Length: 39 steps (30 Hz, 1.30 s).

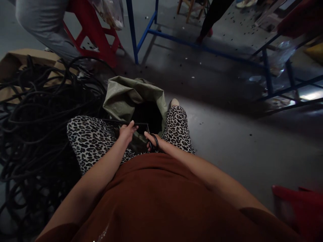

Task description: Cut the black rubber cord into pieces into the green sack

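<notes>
I sit with leopard-print trousers and a rust-coloured top, looking down at my lap. My left hand [128,130] grips a thin black cable [118,121] that runs in from the left across my knee. My right hand [152,139] is closed on black-handled scissors [154,143], whose blades point toward the cable. Both hands hover over the dark mouth of an open green woven sack [126,97] standing between my legs.
A big tangle of black cables [37,114] lies on the floor at my left, over flattened cardboard [15,60]. A red stool [93,33] and another person's grey-trousered leg [42,23] are at the back left. Blue metal frames [267,67] stand behind.
</notes>
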Available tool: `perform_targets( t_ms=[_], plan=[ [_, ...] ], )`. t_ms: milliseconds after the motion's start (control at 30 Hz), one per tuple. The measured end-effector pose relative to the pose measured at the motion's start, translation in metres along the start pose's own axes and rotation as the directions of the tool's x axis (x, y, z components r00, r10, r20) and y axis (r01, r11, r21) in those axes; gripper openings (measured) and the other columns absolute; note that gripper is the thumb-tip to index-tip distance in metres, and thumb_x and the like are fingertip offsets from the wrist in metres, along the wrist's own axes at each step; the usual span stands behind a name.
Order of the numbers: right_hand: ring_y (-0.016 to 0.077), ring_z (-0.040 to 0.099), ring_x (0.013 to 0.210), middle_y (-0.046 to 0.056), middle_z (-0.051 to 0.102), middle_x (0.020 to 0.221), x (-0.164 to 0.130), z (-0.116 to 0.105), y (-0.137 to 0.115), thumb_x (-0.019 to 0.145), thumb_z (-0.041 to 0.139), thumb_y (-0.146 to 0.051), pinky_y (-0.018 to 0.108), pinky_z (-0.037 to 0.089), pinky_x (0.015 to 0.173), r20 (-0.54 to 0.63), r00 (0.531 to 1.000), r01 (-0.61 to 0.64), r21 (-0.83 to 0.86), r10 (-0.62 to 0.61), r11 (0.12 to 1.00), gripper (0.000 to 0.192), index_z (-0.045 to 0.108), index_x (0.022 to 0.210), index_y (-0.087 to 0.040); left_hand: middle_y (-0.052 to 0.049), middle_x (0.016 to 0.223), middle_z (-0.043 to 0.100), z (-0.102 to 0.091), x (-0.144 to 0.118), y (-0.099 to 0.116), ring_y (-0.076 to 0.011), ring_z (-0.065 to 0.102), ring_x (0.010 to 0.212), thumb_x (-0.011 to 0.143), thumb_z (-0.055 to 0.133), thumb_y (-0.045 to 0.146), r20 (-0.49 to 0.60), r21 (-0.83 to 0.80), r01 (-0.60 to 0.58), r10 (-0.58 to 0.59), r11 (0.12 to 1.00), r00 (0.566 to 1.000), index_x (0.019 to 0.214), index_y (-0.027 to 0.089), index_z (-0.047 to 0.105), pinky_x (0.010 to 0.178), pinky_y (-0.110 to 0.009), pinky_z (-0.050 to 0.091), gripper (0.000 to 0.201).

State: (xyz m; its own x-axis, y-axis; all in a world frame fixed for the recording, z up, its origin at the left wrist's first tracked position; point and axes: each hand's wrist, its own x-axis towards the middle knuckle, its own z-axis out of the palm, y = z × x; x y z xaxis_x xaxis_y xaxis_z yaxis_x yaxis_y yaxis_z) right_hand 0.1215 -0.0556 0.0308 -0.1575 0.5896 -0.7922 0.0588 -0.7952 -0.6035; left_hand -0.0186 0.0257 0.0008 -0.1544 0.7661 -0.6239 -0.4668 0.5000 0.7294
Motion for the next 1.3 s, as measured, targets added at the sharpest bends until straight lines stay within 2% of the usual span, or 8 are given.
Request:
perform_targets(
  t_ms=[233, 433, 667, 800, 933, 1300],
  plan=[
    [0.0139, 0.054, 0.032, -0.002, 0.054, 0.044, 0.007, 0.002, -0.002, 0.093, 0.039, -0.056, 0.017, 0.038, 0.030, -0.029, 1.000, -0.006, 0.067, 0.008, 0.998, 0.049, 0.052, 0.106, -0.011, 0.001, 0.065, 0.057, 0.004, -0.013, -0.002, -0.0131, 0.063, 0.061, 0.070, 0.070, 0.013, 0.013, 0.028, 0.069, -0.070, 0.997, 0.997, 0.073, 0.016, 0.040, 0.067, -0.032, 0.055, 0.031],
    [0.0128, 0.054, 0.034, -0.002, 0.054, 0.047, 0.006, 0.001, -0.004, 0.093, 0.039, -0.057, 0.017, 0.038, 0.032, -0.056, 0.998, -0.002, 0.055, 0.005, 0.998, 0.050, 0.053, 0.108, -0.011, -0.001, 0.068, 0.058, 0.004, -0.015, -0.003, -0.0146, 0.064, 0.063, 0.068, 0.072, 0.014, 0.015, 0.039, 0.089, -0.090, 0.995, 0.996, 0.075, 0.016, 0.041, 0.068, -0.033, 0.055, 0.032],
    [0.0127, 0.051, 0.030, -0.003, 0.050, 0.043, 0.008, -0.002, -0.002, 0.093, 0.040, -0.056, 0.018, 0.037, 0.029, -0.097, 0.995, 0.026, -0.025, -0.029, 0.999, 0.046, 0.055, 0.095, -0.012, -0.003, 0.066, 0.059, 0.002, -0.015, 0.001, -0.0144, 0.063, 0.059, 0.072, 0.069, 0.017, 0.073, 0.103, 0.102, -0.110, 0.989, 0.991, 0.075, 0.015, 0.043, 0.063, -0.031, 0.054, 0.026],
    [0.0109, 0.047, 0.027, -0.005, 0.046, 0.041, 0.004, -0.002, -0.007, 0.094, 0.043, -0.049, 0.019, 0.040, 0.029, -0.132, 0.991, 0.022, -0.020, -0.024, 1.000, 0.039, 0.055, 0.088, -0.013, -0.001, 0.066, 0.060, 0.000, -0.011, 0.008, -0.0140, 0.061, 0.055, 0.072, 0.069, 0.023, 0.038, 0.094, 0.112, -0.116, 0.989, 0.993, 0.077, 0.016, 0.043, 0.058, -0.032, 0.053, 0.027],
    [0.0100, 0.045, 0.027, -0.005, 0.045, 0.040, 0.001, -0.003, -0.009, 0.093, 0.046, -0.047, 0.018, 0.039, 0.029, -0.172, 0.985, 0.012, -0.029, -0.017, 1.000, 0.038, 0.054, 0.081, -0.013, 0.000, 0.066, 0.059, 0.000, -0.008, 0.010, -0.0122, 0.061, 0.055, 0.071, 0.069, 0.020, 0.015, 0.082, 0.083, -0.084, 0.993, 0.996, 0.073, 0.017, 0.041, 0.059, -0.030, 0.054, 0.029],
    [0.0085, 0.043, 0.026, -0.006, 0.044, 0.040, 0.007, -0.006, -0.004, 0.092, 0.050, -0.041, 0.017, 0.032, 0.028, -0.221, 0.975, -0.006, -0.077, -0.011, 0.997, 0.036, 0.055, 0.071, -0.013, 0.001, 0.066, 0.056, -0.001, -0.005, 0.006, -0.0127, 0.063, 0.058, 0.074, 0.067, 0.015, -0.002, 0.098, 0.058, -0.058, 0.993, 0.998, 0.072, 0.018, 0.034, 0.064, -0.032, 0.056, 0.033]
  ],
)
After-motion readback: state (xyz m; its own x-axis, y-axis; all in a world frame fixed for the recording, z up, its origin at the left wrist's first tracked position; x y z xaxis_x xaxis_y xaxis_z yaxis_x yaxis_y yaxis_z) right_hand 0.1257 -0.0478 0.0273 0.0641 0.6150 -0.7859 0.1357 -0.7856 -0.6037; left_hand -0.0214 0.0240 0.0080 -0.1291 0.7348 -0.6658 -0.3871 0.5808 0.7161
